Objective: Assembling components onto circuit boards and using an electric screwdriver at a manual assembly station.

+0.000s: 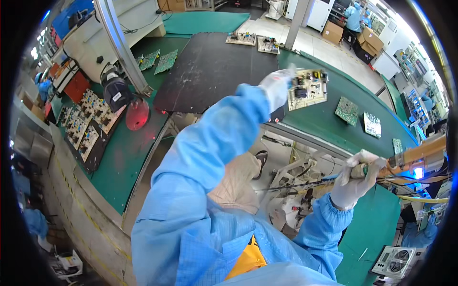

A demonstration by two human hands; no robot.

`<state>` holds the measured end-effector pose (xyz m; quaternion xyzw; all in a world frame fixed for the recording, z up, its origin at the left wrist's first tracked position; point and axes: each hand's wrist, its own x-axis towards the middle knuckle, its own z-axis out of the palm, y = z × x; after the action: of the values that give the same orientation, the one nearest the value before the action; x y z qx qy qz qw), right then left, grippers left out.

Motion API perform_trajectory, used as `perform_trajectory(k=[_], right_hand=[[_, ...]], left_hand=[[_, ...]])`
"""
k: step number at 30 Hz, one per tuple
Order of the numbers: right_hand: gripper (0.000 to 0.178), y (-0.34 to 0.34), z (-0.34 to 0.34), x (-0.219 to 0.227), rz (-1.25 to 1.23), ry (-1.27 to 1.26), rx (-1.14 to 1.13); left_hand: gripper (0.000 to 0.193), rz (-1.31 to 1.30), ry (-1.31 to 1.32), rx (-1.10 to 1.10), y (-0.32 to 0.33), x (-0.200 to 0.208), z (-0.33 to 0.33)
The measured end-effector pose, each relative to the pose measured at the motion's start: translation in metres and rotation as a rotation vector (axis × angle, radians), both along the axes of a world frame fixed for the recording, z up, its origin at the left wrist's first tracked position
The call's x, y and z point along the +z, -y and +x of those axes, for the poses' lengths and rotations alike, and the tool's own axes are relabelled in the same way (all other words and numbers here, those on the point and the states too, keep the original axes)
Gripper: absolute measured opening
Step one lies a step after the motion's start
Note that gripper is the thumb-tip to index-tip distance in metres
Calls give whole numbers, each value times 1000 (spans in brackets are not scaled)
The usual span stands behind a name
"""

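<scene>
My left hand [278, 86], in a white glove, grips the left edge of a pale circuit board [309, 88] with black parts on it, held just over the green conveyor belt [329, 119]. My right hand [357, 178], also gloved, is closed around the grip of an orange hand tool [415, 158] at the right, from which a dark cable [305, 183] runs left. Both arms wear blue sleeves.
A black mat [210, 66] lies on the belt, with two boards [253, 42] beyond it. Two green boards [358, 117] lie right of the held one. Trays of boards [88, 126] and a red-lit lamp [137, 114] are at left. A small fan unit [393, 261] sits lower right. Other people work at the back.
</scene>
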<state>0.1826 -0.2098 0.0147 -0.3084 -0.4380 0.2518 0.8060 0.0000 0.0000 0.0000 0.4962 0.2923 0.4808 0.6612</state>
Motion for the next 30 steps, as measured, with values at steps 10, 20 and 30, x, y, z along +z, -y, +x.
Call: perform_trajectory(k=[10, 20, 30], right_hand=[[50, -4, -48, 17, -88, -144, -77], [52, -20, -100, 26, 46, -207, 334], [36, -12, -67, 25, 90, -151, 600]], left_hand=[[49, -202, 384, -21, 168, -58, -121], [58, -168, 240, -49, 223, -64, -128], [66, -196, 274, 281, 246, -40, -221]])
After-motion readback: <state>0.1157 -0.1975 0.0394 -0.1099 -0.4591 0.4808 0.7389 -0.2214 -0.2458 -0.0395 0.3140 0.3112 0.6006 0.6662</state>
